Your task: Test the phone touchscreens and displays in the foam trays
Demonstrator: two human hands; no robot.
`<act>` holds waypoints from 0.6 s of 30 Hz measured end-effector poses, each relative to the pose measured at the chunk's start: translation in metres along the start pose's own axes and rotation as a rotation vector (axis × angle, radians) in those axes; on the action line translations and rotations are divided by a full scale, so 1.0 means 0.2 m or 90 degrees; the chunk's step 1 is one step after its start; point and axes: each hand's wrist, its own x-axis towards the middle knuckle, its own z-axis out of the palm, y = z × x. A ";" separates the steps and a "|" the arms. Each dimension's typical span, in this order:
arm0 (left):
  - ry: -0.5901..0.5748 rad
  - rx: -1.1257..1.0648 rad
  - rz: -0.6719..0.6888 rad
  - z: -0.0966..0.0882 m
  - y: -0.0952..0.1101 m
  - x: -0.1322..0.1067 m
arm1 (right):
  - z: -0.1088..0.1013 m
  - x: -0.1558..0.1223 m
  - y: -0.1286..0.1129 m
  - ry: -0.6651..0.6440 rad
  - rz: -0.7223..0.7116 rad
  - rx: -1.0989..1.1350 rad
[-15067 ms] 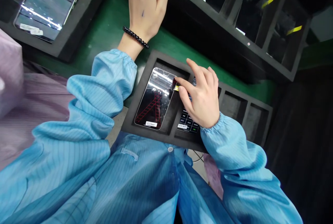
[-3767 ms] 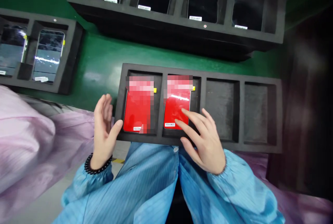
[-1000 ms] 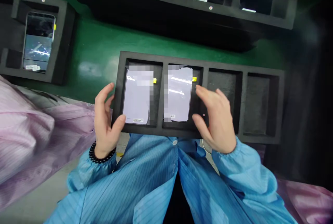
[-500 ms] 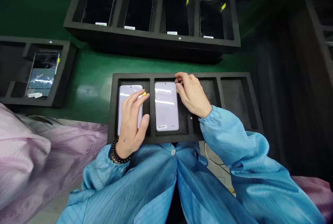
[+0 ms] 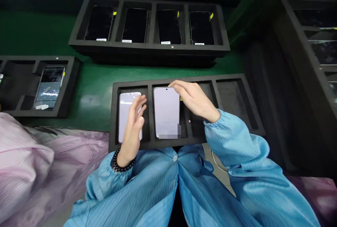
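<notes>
Left hand (image 5: 131,132) open wide over phone (image 5: 123,121); right hand (image 5: 196,97) open, flat, second phone (image 5: 165,114) at its 9 o'clock; black foam tray (image 5: 195,138) on green table (image 5: 89,79).

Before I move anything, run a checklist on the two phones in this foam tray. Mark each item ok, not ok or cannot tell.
Left phone inside its compartment of the black foam tray: ok.
Second phone seated in its compartment: not ok; it looks raised, larger than the left phone.
Right hand gripping the second phone: cannot tell; fingertips are at its top edge.
Left hand off the left phone: cannot tell; its fingers spread above it.
Yellow tab showing beside the second phone: ok.
</notes>
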 end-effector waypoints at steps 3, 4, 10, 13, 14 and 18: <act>-0.056 -0.154 -0.135 0.06 0.02 0.00 | -0.07 -0.03 -0.04 -0.015 0.019 0.065; -0.068 -0.194 -0.177 0.07 0.03 0.01 | -0.09 -0.05 -0.05 -0.008 0.011 0.078; -0.253 -0.511 -0.390 0.12 0.17 0.02 | -0.16 -0.16 -0.14 0.089 0.000 0.219; -0.402 -0.634 -0.472 0.16 0.21 -0.02 | -0.13 -0.25 -0.17 0.143 0.013 0.270; -0.416 -0.660 -0.481 0.17 0.22 -0.03 | -0.11 -0.29 -0.18 0.169 0.018 0.268; -0.398 -0.707 -0.486 0.20 0.20 -0.09 | -0.03 -0.41 -0.17 0.345 0.019 0.087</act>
